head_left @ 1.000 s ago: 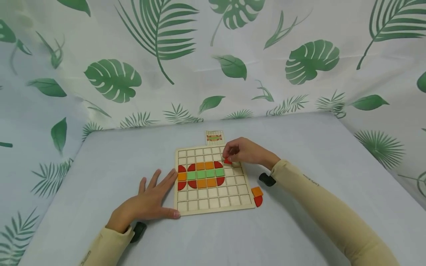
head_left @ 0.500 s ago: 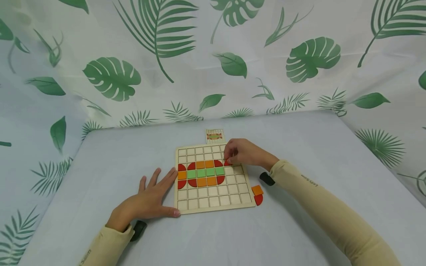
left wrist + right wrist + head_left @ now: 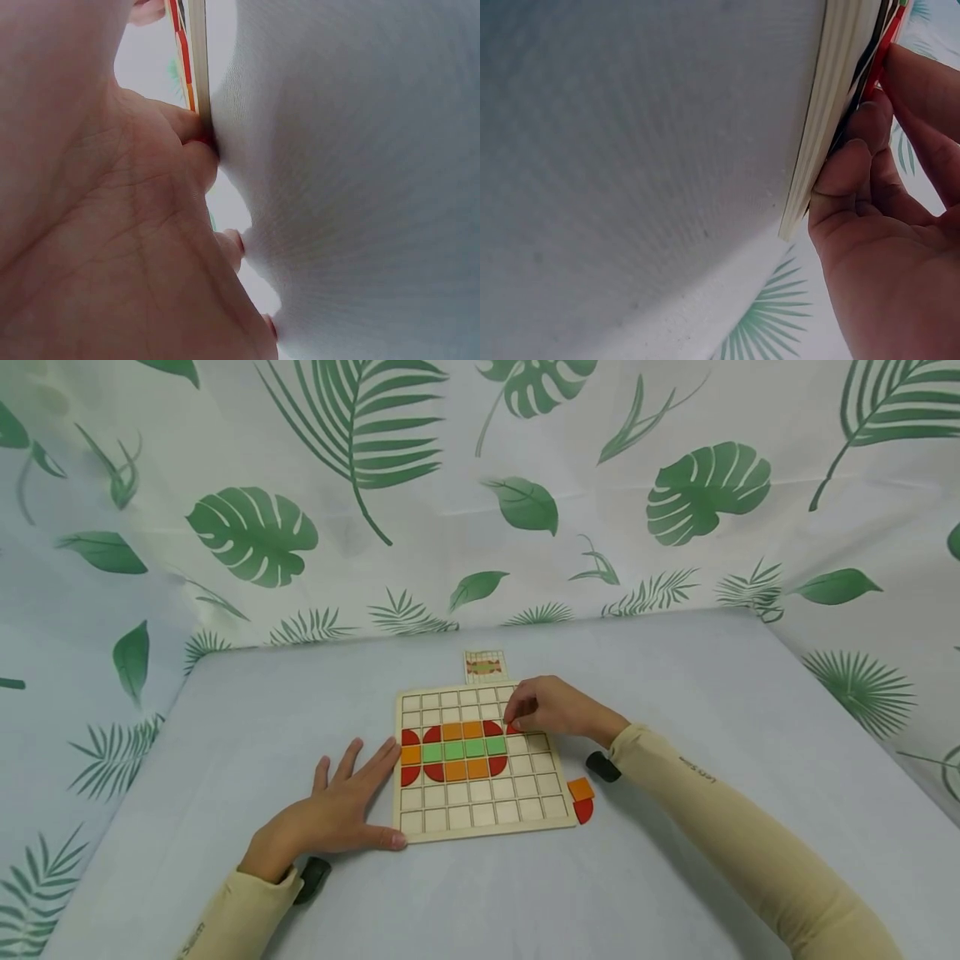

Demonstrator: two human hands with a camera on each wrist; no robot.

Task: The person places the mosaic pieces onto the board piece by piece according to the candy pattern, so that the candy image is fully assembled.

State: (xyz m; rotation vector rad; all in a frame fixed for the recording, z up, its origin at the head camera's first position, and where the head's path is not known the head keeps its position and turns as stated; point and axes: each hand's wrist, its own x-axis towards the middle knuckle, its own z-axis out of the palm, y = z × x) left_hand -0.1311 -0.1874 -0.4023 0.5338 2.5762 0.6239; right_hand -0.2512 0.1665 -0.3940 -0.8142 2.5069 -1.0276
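Observation:
A wooden grid board point(image 3: 482, 815) lies on the table, with red quarter-circle, orange square and green square tiles point(image 3: 453, 750) set in its middle rows. My left hand point(image 3: 333, 814) is spread along the board's left side, index fingertip and thumb at its edge. Over the upper right cells, my right hand point(image 3: 558, 706) pinches a red quarter-circle tile point(image 3: 512, 727) between thumb and fingers, right at the grid surface. The right wrist view shows this red tile point(image 3: 879, 64) edge-on beside the fingertips; most of it is hidden by the hand.
Just off the board's right edge lie a loose orange square tile point(image 3: 581, 789) and a loose red quarter-circle tile point(image 3: 583, 811). A small card point(image 3: 484, 667) with a printed tile pattern lies behind the board. A leaf-printed curtain point(image 3: 420, 560) rises behind the table.
My right hand has lowered the red tile slightly, turning it into the cell beside the upper red quarter-circle. My left hand stays at the board's edge.

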